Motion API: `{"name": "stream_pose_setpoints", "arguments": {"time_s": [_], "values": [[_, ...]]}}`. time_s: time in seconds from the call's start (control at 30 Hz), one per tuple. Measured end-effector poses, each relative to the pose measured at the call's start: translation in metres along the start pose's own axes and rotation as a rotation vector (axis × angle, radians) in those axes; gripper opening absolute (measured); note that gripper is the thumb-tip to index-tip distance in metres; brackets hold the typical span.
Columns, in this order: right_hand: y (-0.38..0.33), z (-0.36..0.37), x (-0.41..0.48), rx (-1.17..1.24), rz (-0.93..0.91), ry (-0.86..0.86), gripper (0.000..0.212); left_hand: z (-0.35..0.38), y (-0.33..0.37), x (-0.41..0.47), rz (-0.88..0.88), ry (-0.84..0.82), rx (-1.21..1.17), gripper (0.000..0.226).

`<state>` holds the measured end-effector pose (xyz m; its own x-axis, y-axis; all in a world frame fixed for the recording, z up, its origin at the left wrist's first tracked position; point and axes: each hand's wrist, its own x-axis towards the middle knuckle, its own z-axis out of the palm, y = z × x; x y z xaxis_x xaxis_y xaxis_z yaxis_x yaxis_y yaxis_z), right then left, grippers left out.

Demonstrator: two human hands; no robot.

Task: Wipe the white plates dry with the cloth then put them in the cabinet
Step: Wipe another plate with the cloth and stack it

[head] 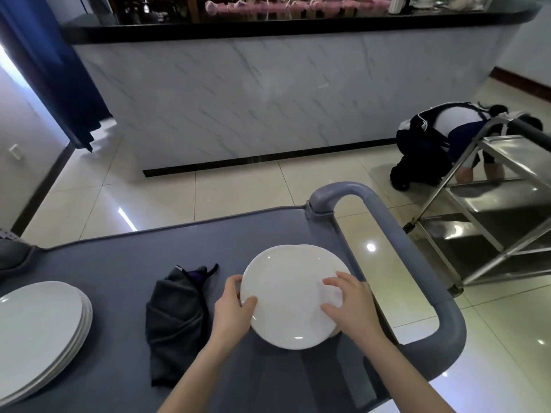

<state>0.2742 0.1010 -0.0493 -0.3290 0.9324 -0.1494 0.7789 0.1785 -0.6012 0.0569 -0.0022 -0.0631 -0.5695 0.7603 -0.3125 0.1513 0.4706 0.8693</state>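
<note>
While the left hand (231,305) pinches the left rim of the white plate (289,299), thumb on top, the right hand (348,302) curls over the right rim, so both hands are clamped on the same plate, one on each side. Plate sits near right on the grey desk (119,263), close to the right edge and the cart handle (417,263). A second rim seems to peek out behind it, and I cannot tell if the plate is lifted or resting. Cloth (176,311) lies bunched just left of the plate, held by neither hand. Stack of white plates (38,329) waits near left. Risks: glossy, maybe wet glaze plus rim-only grips could let the plate slip; so near the edge, it would drop to the tiled floor (238,189). Letting go with one hand to fetch the cloth leaves a one-sided hold, so tilt is likely. Steel trolley (492,189) and a crouched person (441,144) at far right could block a carry.
</note>
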Motion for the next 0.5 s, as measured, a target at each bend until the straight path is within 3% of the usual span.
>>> {"name": "stream_pose_setpoints", "arguments": {"time_s": [0.2,0.37,0.5], "values": [[-0.026,0.015,-0.005,0.119,-0.044,-0.041,0.054,-0.038,-0.008,-0.003,-0.022,0.053,-0.185,0.04],[-0.06,0.032,-0.006,0.558,-0.013,-0.09,0.072,-0.076,-0.012,-0.003,-0.054,0.095,-0.347,0.039],[-0.084,0.053,-0.011,0.817,0.064,-0.179,0.065,-0.105,-0.016,-0.001,-0.068,0.124,-0.366,0.036]]}}
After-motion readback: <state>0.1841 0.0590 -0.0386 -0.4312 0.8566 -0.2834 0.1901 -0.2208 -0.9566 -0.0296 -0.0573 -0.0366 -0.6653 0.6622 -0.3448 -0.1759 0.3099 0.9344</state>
